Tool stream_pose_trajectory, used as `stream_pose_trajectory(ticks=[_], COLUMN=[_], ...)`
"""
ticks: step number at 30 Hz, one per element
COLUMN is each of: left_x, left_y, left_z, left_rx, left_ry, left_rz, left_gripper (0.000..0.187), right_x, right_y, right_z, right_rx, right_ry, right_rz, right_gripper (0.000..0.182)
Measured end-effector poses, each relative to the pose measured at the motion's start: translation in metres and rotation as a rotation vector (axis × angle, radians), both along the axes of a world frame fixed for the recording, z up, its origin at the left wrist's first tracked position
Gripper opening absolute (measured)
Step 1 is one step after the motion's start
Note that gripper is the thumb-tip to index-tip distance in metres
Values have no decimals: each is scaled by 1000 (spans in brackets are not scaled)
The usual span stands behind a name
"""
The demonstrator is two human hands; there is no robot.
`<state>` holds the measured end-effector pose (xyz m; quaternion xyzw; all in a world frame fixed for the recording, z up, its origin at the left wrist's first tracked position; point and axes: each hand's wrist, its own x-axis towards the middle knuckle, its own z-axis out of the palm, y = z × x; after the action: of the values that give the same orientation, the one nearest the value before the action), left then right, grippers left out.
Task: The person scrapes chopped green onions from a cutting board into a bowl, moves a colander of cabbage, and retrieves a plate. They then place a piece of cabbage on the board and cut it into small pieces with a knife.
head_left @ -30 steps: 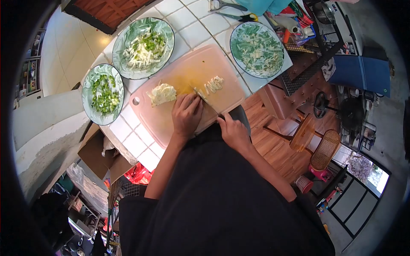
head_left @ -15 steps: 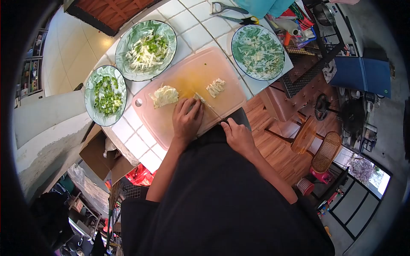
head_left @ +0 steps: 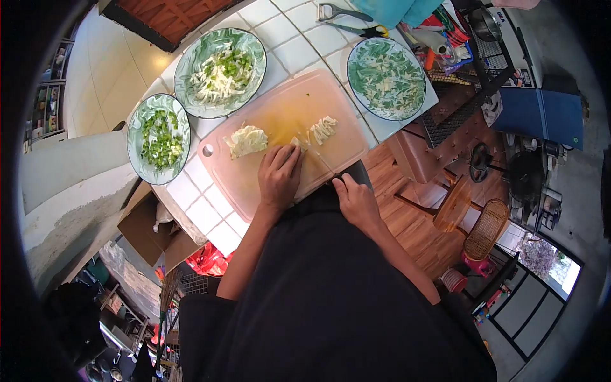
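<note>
My left hand (head_left: 280, 175) is on the pink cutting board (head_left: 235, 188), its fingers bent and pressed together over a small pale piece of cabbage (head_left: 296, 144). My right hand (head_left: 356, 200) is closed round the handle of a knife (head_left: 324, 165), whose thin blade lies across the board just right of the left fingertips. To the right of the blade is a little heap of cut strips (head_left: 323, 130). A larger chunk of cabbage (head_left: 247, 141) rests on the board's left part, near my left knuckles.
Behind the board stands a bowl (head_left: 254, 95) of pale and green pieces. A smaller bowl (head_left: 132, 149) with chopped greens is at left, and a plate (head_left: 415, 109) with pale shreds at right. A peeler (head_left: 344, 12) and scissors (head_left: 356, 29) lie at the back of the tiled table (head_left: 280, 32).
The knife has shifted slightly right of the left fingertips, and a thin slice now stands beside the heap of strips. Both hands remain in nearly the same place.
</note>
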<state>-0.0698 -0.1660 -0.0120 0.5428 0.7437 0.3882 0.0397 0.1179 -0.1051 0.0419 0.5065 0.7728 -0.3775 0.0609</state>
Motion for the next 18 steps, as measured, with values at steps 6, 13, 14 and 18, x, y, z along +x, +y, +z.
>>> stream_pose_trajectory(ticks=[6, 13, 14, 18], left_x=[-2, -4, -3, -2], left_y=[8, 7, 7, 4], left_z=[0, -2, -1, -4], left_rx=[29, 59, 46, 43], left_ry=[9, 9, -15, -42], left_rz=[-27, -27, -23, -23], left_gripper=[19, 18, 17, 15], right_x=[-7, -7, -3, 3], right_y=[3, -3, -2, -5], right_z=[-1, 1, 2, 2], right_rx=[28, 29, 27, -23], right_ry=[-3, -44, -44, 20], right_rz=[46, 21, 25, -56], right_gripper=[40, 39, 39, 40])
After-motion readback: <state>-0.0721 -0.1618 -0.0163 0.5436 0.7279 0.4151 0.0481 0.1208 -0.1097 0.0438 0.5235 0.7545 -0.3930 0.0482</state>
